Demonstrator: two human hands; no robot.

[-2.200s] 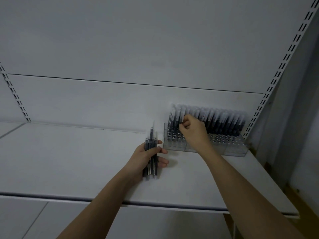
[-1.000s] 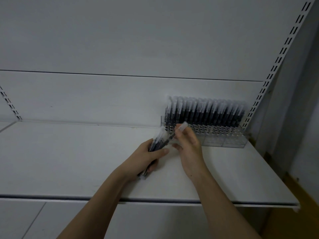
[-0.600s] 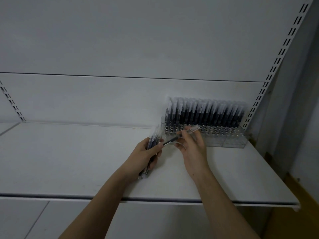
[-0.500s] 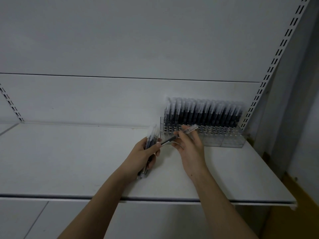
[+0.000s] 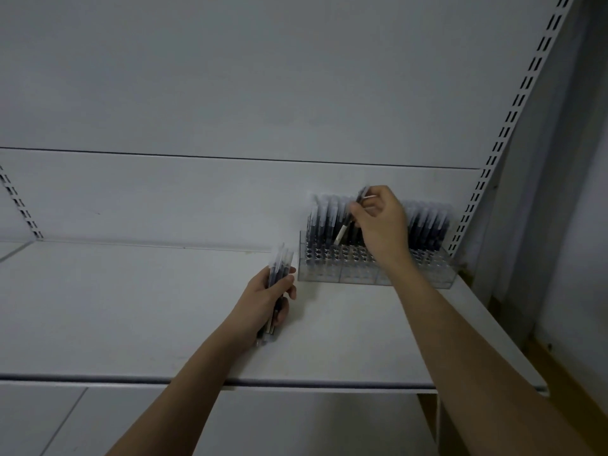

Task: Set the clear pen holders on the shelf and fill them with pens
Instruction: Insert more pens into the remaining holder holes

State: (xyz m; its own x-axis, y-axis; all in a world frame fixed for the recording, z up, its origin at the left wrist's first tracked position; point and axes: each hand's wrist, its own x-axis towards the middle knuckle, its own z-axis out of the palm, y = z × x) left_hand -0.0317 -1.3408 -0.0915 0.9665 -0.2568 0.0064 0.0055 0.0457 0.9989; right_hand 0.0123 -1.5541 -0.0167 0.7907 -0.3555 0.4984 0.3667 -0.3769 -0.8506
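Observation:
A clear pen holder stands at the back right of the white shelf. Its rear rows are packed with upright dark pens; the front holes show no pens. My right hand is over the holder and pinches a single pen, tilted, its lower end just above the front holes. To the left of the holder my left hand grips a bundle of pens, held upright against the shelf top.
The shelf's back panel rises right behind the holder. A slotted upright runs up at the right, close to the holder's end. The shelf's front edge is below my forearms.
My right hand took one pen from the bundle in my left hand and carried it up and right over the holder. The left hand stayed beside the holder with the rest.

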